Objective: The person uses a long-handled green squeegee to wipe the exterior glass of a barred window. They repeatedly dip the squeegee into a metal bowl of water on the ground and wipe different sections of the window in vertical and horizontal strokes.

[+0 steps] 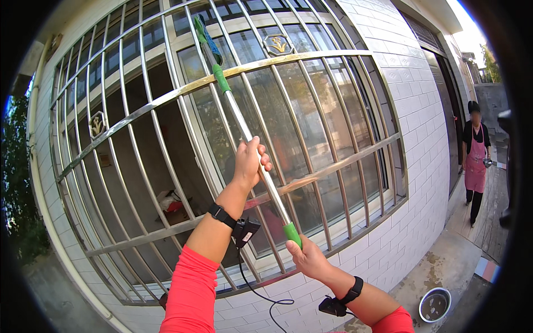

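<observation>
My left hand (pixel 250 162) is closed around the middle of a metal pole (pixel 239 115) with green plastic parts. Lower down, my right hand (pixel 308 256) grips the pole's green end. At its upper end the pole carries a green and blue cleaning head (pixel 208 39), which lies among the bars near the top of the window. Stainless steel window bars (pixel 302 116) stand between me and the sliding glass pane (pixel 275 100). The left part of the window shows a dark opening. Whether the head touches the glass, I cannot tell.
A metal basin (pixel 434 305) holding liquid stands on the concrete at lower right. A person in a pink apron (pixel 475 158) is on the walkway at right, holding a small bowl. White tiled wall (pixel 420 166) surrounds the window; a pipe (pixel 35 145) runs down at left. A cable hangs from my left wrist device.
</observation>
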The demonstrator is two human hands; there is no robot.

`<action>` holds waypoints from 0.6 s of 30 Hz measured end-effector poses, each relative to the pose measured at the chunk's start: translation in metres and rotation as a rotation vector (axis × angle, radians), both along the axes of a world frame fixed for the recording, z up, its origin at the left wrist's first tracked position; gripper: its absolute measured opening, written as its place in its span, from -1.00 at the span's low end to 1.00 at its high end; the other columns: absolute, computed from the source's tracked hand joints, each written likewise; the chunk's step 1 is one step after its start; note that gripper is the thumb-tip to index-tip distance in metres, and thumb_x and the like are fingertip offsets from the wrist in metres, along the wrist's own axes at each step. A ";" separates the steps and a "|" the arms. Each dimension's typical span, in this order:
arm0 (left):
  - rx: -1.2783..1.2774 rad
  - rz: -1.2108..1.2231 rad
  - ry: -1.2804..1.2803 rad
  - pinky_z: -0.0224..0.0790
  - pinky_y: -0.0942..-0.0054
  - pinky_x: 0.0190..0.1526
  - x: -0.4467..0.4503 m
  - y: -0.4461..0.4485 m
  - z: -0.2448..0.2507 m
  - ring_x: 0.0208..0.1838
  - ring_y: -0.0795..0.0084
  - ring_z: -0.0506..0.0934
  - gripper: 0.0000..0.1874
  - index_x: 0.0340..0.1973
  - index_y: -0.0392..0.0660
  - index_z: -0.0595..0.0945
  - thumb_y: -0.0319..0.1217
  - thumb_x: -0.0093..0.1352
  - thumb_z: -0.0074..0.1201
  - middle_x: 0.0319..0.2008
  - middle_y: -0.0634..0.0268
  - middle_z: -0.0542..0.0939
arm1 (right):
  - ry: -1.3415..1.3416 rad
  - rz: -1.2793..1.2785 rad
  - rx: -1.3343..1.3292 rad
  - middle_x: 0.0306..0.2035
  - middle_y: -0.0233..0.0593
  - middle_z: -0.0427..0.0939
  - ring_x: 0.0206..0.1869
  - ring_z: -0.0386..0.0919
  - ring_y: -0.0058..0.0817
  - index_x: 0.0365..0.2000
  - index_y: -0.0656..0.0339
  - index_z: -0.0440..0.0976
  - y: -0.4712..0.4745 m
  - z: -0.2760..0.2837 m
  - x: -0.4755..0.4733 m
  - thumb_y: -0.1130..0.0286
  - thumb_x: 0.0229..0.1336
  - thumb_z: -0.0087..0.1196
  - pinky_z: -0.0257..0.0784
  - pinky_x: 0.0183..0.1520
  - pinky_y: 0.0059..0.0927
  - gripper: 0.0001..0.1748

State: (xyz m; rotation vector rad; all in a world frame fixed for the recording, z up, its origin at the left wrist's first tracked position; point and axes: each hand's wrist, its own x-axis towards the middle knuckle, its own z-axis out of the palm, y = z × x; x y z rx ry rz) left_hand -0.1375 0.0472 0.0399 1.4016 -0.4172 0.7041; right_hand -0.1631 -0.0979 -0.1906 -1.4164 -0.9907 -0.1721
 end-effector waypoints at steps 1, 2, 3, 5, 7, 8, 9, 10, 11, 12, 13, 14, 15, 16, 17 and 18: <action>0.008 0.029 -0.009 0.19 0.40 -0.64 0.005 0.002 0.005 -0.63 0.52 0.28 -0.81 -0.31 -0.04 0.22 -0.27 0.45 -0.15 -0.51 0.35 0.30 | 0.021 0.010 -0.013 -0.67 -0.12 0.36 -0.61 0.36 -0.25 -0.40 0.33 0.30 0.002 0.007 0.006 -0.12 0.30 -0.18 0.36 -0.47 -0.21 -0.40; 0.031 0.077 -0.024 0.20 0.41 -0.64 0.011 0.002 0.012 -0.63 0.52 0.28 -0.79 -0.30 -0.04 0.22 -0.25 0.46 -0.13 -0.50 0.34 0.30 | 0.232 0.163 -0.083 -0.69 -0.30 0.31 -0.64 0.31 -0.48 -0.47 0.28 0.29 0.001 0.017 0.014 -0.17 0.30 -0.23 0.30 -0.56 -0.39 -0.37; 0.074 0.149 -0.039 0.23 0.42 -0.65 0.016 0.001 0.021 -0.62 0.52 0.31 -0.77 -0.30 -0.07 0.22 -0.25 0.46 -0.12 -0.50 0.32 0.30 | 0.331 0.288 -0.016 -0.72 -0.44 0.23 -0.71 0.21 -0.66 -0.48 0.23 0.26 0.001 0.027 0.020 -0.18 0.29 -0.24 0.15 -0.67 -0.53 -0.39; 0.156 0.307 -0.115 0.25 0.42 -0.66 0.026 -0.004 0.044 -0.61 0.51 0.32 -0.74 -0.32 -0.12 0.22 -0.25 0.46 -0.12 -0.50 0.29 0.29 | 0.466 0.520 0.014 -0.75 -0.48 0.13 -0.79 0.05 -0.67 -0.46 0.20 0.24 -0.003 0.051 0.032 -0.18 0.30 -0.25 -0.02 -0.74 -0.54 -0.41; 0.208 0.355 -0.158 0.27 0.42 -0.67 0.030 -0.008 0.069 -0.61 0.50 0.33 -0.72 -0.36 -0.17 0.21 -0.27 0.47 -0.14 -0.51 0.28 0.28 | 0.541 0.800 0.040 -0.77 -0.51 0.03 -0.81 -0.10 -0.70 -0.43 0.17 0.24 -0.009 0.074 0.041 -0.22 0.30 -0.32 -0.19 -0.76 -0.55 -0.40; 0.266 0.334 -0.170 0.27 0.42 -0.67 0.032 -0.009 0.081 -0.61 0.50 0.33 -0.75 -0.39 -0.18 0.21 -0.32 0.46 -0.17 -0.52 0.29 0.27 | 0.617 0.981 0.026 -0.77 -0.50 0.02 -0.81 -0.12 -0.70 -0.42 0.15 0.25 -0.014 0.085 0.048 -0.25 0.30 -0.40 -0.22 -0.75 -0.57 -0.38; 0.240 0.331 -0.202 0.27 0.43 -0.67 0.037 -0.012 0.088 -0.60 0.51 0.33 -0.79 -0.41 -0.17 0.21 -0.36 0.43 -0.20 -0.52 0.29 0.25 | 0.667 1.104 0.048 -0.78 -0.48 0.03 -0.81 -0.13 -0.68 -0.40 0.14 0.26 -0.018 0.092 0.052 -0.26 0.29 -0.41 -0.23 -0.76 -0.56 -0.37; 0.230 0.355 -0.191 0.27 0.44 -0.67 0.041 -0.015 0.093 -0.60 0.51 0.33 -0.81 -0.39 -0.17 0.20 -0.37 0.43 -0.21 -0.51 0.28 0.26 | 0.672 1.155 0.045 -0.77 -0.47 0.05 -0.81 -0.11 -0.67 -0.39 0.15 0.27 -0.021 0.097 0.056 -0.27 0.28 -0.40 -0.19 -0.75 -0.56 -0.36; 0.227 0.373 -0.195 0.27 0.44 -0.67 0.046 -0.016 0.094 -0.60 0.51 0.33 -0.82 -0.37 -0.17 0.20 -0.39 0.42 -0.23 -0.51 0.27 0.26 | 0.689 1.252 0.066 -0.75 -0.45 0.07 -0.81 -0.08 -0.66 -0.37 0.16 0.28 -0.022 0.099 0.059 -0.28 0.27 -0.39 -0.16 -0.75 -0.56 -0.36; 0.227 0.387 -0.199 0.28 0.44 -0.67 0.051 -0.016 0.090 -0.60 0.50 0.34 -0.83 -0.33 -0.20 0.20 -0.38 0.42 -0.23 -0.51 0.26 0.27 | 0.660 1.153 0.070 -0.74 -0.45 0.09 -0.79 -0.06 -0.66 -0.36 0.17 0.28 -0.021 0.096 0.060 -0.27 0.28 -0.38 -0.13 -0.73 -0.55 -0.36; 0.229 0.400 -0.202 0.29 0.43 -0.67 0.056 -0.014 0.083 -0.60 0.50 0.34 -0.82 -0.30 -0.22 0.20 -0.38 0.43 -0.22 -0.50 0.25 0.27 | 0.655 1.047 0.095 -0.73 -0.45 0.10 -0.78 -0.04 -0.66 -0.35 0.17 0.29 -0.020 0.092 0.061 -0.26 0.29 -0.38 -0.11 -0.72 -0.55 -0.36; 0.225 0.409 -0.207 0.29 0.43 -0.67 0.061 -0.012 0.077 -0.60 0.50 0.35 -0.81 -0.26 -0.24 0.20 -0.38 0.43 -0.22 -0.50 0.23 0.28 | 0.651 0.953 0.112 -0.72 -0.45 0.12 -0.76 -0.02 -0.66 -0.34 0.18 0.29 -0.016 0.085 0.061 -0.25 0.29 -0.37 -0.08 -0.71 -0.55 -0.36; 0.273 0.463 -0.195 0.30 0.42 -0.67 0.067 -0.009 0.071 -0.61 0.49 0.36 -0.78 -0.20 -0.27 0.19 -0.38 0.44 -0.22 -0.50 0.22 0.30 | 0.653 0.845 0.146 -0.70 -0.45 0.13 -0.74 0.00 -0.66 -0.34 0.19 0.30 -0.011 0.079 0.063 -0.23 0.30 -0.37 -0.06 -0.69 -0.55 -0.37; 0.317 0.513 -0.182 0.31 0.42 -0.67 0.073 -0.005 0.065 -0.61 0.48 0.37 -0.75 -0.15 -0.30 0.17 -0.37 0.44 -0.22 -0.50 0.21 0.31 | 0.659 0.749 0.174 -0.69 -0.45 0.14 -0.73 0.01 -0.66 -0.33 0.20 0.30 -0.004 0.073 0.064 -0.22 0.31 -0.37 -0.05 -0.68 -0.54 -0.38; 0.357 0.563 -0.169 0.32 0.41 -0.67 0.078 0.000 0.060 -0.62 0.48 0.38 -0.71 -0.10 -0.34 0.16 -0.37 0.44 -0.21 -0.50 0.20 0.32 | 0.700 0.633 0.189 -0.68 -0.45 0.15 -0.71 0.03 -0.66 -0.32 0.21 0.30 0.003 0.070 0.067 -0.20 0.32 -0.37 -0.03 -0.67 -0.54 -0.38; 0.428 0.673 -0.123 0.34 0.41 -0.66 0.083 0.003 0.061 -0.63 0.44 0.41 -0.60 0.02 -0.41 0.13 -0.36 0.45 -0.20 -0.48 0.15 0.38 | 0.751 0.623 0.144 -0.66 -0.47 0.13 -0.69 0.01 -0.68 -0.34 0.22 0.29 0.008 0.071 0.075 -0.18 0.33 -0.37 -0.04 -0.66 -0.55 -0.40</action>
